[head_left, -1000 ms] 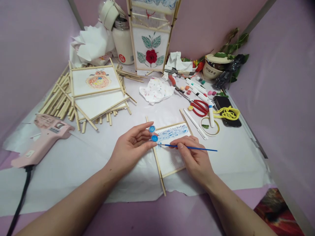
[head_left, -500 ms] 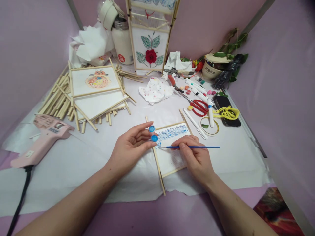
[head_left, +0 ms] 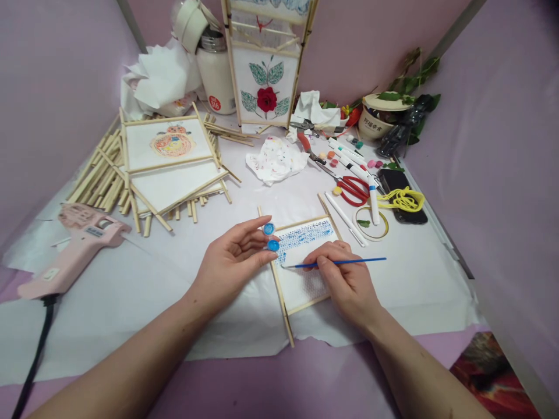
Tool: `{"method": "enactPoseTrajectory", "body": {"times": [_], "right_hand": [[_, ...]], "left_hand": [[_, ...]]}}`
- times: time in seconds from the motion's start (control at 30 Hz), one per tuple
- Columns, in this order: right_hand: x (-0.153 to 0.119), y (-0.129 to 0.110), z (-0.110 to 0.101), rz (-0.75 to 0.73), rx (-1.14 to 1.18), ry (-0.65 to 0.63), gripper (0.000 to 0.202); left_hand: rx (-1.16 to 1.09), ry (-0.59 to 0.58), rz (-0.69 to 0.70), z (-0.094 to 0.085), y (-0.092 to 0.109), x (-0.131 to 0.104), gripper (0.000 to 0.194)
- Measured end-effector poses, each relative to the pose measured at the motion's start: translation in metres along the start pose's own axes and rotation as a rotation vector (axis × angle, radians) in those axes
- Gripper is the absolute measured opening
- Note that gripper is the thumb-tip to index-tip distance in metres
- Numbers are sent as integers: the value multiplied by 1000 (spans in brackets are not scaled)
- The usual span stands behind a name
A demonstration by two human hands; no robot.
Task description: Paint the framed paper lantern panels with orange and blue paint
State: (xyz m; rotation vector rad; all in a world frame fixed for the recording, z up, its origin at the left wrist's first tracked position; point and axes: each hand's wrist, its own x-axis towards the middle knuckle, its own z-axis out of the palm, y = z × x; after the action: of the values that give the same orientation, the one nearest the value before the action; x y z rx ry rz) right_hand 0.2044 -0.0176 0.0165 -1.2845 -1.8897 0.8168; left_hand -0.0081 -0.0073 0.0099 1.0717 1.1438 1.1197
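Observation:
A thin blue paintbrush (head_left: 358,260) is pinched in my right hand (head_left: 345,276), its tip touching or just over the panel near the left edge. Under it lies a white panel in a wooden stick frame (head_left: 301,302), with rows of small blue dabs (head_left: 305,235) across its upper part. My left hand (head_left: 238,247) holds a small open paint pot (head_left: 273,245) of blue between thumb and fingers, over the frame's left stick. Another blue piece, its lid or a second pot (head_left: 268,228), sits at my fingertips.
A pink glue gun (head_left: 82,244) lies at left, before a pile of sticks (head_left: 98,180) and a framed drawing (head_left: 168,142). Red-handled scissors (head_left: 353,191), white markers (head_left: 345,218), a tape roll (head_left: 378,233) and a phone (head_left: 404,215) lie at right. A tall rose-decorated frame (head_left: 266,87) stands behind.
The brush tip has shifted slightly down and right, and the handle's far end has risen a little. My left hand holds its place with the blue paint.

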Motion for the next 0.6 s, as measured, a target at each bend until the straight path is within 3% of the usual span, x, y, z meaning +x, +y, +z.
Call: {"method": "enactPoseTrajectory", "body": {"times": [0.17, 0.33, 0.6], "right_hand": [[0, 0, -1, 0, 14, 46, 25], [0, -1, -3, -8, 14, -8, 26], [0, -1, -3, 4, 3, 8, 25]], "left_hand": [[-4, 3, -6, 0, 0, 0, 52], [-5, 3, -12, 0, 0, -1, 51], [23, 4, -4, 0, -1, -1, 53]]}}
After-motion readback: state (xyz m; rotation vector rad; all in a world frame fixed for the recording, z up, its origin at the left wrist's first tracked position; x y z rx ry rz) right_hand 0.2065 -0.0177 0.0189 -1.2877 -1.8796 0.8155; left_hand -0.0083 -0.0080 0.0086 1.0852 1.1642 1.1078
